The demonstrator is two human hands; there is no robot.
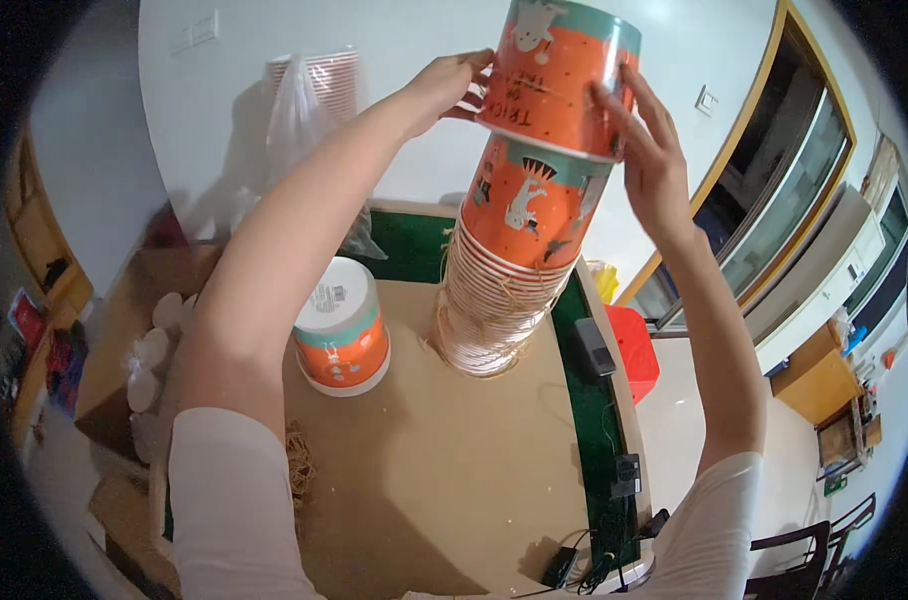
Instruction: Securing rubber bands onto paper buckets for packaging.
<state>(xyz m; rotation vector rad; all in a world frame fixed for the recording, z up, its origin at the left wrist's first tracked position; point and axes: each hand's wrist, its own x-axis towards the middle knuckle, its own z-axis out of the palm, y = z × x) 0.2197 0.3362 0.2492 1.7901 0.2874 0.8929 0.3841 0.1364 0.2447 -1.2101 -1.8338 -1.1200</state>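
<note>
A tall stack of nested paper buckets stands upside down on the table, with raffia-like strands around its rims. At its top is an orange paper bucket with a teal band, also upside down, its rim around or just above the base of the orange bucket below. My left hand grips the top bucket's left side, fingertips partly hidden. My right hand presses its fingers along the right side. Left of the stack, another inverted bucket shows its white base.
The brown table has a raised green-lined edge. Raffia strands lie near my left arm. A cardboard box with white round items stands at left. Wrapped stacked buckets are against the wall. Adapters with cables lie at the front right.
</note>
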